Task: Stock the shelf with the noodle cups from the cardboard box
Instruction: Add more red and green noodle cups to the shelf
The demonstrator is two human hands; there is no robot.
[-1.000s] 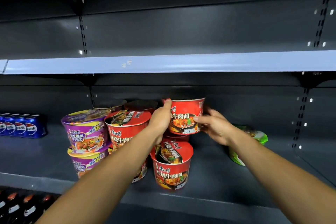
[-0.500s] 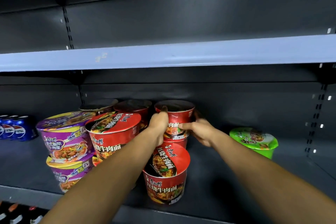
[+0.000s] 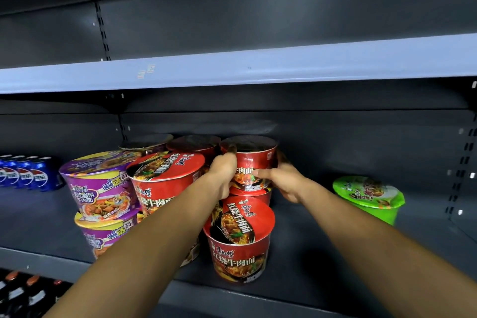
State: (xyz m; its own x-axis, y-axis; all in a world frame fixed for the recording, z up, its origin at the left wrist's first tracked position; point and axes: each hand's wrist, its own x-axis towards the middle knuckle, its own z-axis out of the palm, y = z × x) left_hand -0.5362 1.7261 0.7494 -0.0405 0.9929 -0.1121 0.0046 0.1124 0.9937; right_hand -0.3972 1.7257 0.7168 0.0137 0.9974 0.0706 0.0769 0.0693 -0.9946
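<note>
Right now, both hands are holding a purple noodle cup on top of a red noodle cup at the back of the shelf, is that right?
Not quite: the head view shows both hands, left and right, holding a red noodle cup, not a purple one. It does sit on another red noodle cup.

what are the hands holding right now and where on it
Both hands hold one red noodle cup by its side wall: left hand on its left side, right hand on its right, atop another red cup.
</note>
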